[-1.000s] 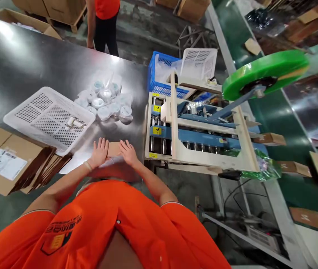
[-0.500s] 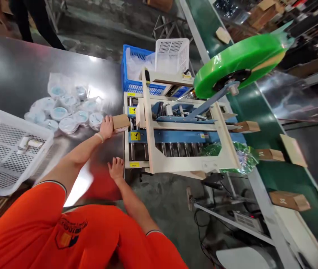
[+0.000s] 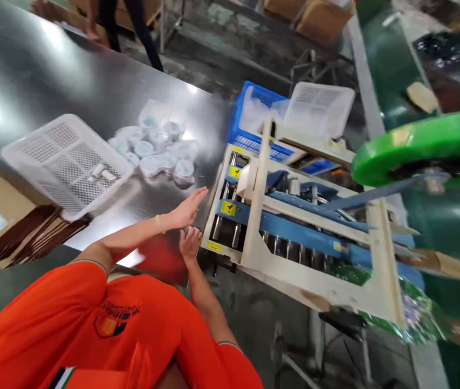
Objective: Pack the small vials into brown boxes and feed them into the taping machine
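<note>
My left hand is over the steel table, its fingers stretched out towards the roller machine and holding nothing. Just below it, my right hand rests near the table's edge with its fingers loosely bent; a small dark patch by the fingertips is too unclear to name. Beyond my left hand lies a cluster of round, flat packs in clear plastic, with pale blue centres. The machine has blue side belts, rollers and a cream frame. A large roll of green tape is mounted on it.
A white perforated basket with a white fitting inside stands left, beside stacked flat cardboard. Behind the machine are a blue crate and a white basket. A green conveyor runs along the right. Someone's legs show behind the table.
My left hand has let go of the small cardboard box at the machine's entrance and drawn back towards my right hand. The box is no longer clearly visible. My view has turned left.
</note>
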Action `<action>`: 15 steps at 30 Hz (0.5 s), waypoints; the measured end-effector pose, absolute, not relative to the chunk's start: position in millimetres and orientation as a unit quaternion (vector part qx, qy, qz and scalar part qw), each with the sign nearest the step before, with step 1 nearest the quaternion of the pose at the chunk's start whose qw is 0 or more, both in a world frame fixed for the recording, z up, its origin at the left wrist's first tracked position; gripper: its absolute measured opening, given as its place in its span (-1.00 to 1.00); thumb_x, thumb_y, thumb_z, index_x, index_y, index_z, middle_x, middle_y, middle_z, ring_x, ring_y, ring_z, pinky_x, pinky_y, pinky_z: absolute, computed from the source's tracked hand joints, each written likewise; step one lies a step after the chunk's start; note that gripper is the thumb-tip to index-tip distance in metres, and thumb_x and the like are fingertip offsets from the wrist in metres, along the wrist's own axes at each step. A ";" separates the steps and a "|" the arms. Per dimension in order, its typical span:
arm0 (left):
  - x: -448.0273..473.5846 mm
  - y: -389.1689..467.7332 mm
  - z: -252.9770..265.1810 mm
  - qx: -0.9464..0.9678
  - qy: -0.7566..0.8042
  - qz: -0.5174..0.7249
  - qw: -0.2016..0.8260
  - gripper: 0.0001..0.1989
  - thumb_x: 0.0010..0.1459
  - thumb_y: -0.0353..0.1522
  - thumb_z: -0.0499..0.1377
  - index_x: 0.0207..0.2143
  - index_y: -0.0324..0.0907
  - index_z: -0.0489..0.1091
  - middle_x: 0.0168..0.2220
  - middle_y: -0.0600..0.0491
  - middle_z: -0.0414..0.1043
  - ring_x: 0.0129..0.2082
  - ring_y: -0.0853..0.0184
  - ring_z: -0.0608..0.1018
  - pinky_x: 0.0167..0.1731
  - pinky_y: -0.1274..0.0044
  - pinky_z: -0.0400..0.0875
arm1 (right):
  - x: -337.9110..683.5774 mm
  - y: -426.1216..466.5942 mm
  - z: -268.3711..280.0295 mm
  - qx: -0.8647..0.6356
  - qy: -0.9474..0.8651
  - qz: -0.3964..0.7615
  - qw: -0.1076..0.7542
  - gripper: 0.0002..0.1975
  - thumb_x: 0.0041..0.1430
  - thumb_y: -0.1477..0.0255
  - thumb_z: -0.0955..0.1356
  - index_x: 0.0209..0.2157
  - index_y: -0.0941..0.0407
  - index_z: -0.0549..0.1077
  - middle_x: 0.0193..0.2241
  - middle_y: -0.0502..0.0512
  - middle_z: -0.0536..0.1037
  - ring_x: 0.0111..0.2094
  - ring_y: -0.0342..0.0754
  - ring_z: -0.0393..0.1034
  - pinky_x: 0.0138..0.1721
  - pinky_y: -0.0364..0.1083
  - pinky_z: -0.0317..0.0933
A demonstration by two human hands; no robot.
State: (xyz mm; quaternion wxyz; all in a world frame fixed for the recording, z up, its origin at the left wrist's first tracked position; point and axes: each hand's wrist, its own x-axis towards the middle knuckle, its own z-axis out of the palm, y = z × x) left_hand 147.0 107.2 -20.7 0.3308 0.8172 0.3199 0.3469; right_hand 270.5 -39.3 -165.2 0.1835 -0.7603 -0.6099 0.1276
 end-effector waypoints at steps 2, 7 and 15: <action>45.6 57.4 4.6 0.790 0.445 0.347 0.240 -0.25 0.38 -0.46 0.06 0.58 -0.12 0.01 0.51 -0.27 0.17 0.56 -0.01 0.23 0.53 0.01 0.21 | 263.6 -24.3 -152.9 -0.759 -0.594 0.153 0.220 -0.75 0.51 0.32 0.31 -0.03 0.18 0.55 -0.11 0.36 0.61 -0.04 0.20 0.48 0.05 0.15 0.38; -186.0 -66.0 59.2 0.481 0.814 0.319 -0.058 -0.42 0.40 -0.26 0.15 0.38 -0.30 0.26 0.43 -0.36 0.23 0.49 -0.21 0.28 0.52 -0.13 0.16 | 156.4 51.7 -87.4 -0.555 -0.724 0.274 0.304 -0.69 0.57 0.38 0.21 0.03 0.13 0.56 -0.04 0.31 0.66 0.02 0.12 0.53 0.14 0.07 0.39; -288.6 -149.5 65.5 0.215 0.952 0.204 0.075 -0.61 0.32 -0.04 0.19 -0.09 -0.15 0.57 0.20 -0.22 0.46 0.34 -0.34 0.38 0.22 -0.32 0.35 | -146.3 95.5 19.2 -0.314 -0.873 0.356 0.115 -0.70 0.62 0.33 0.31 0.05 0.32 0.50 -0.02 0.15 0.61 0.07 -0.09 0.47 0.25 -0.09 0.30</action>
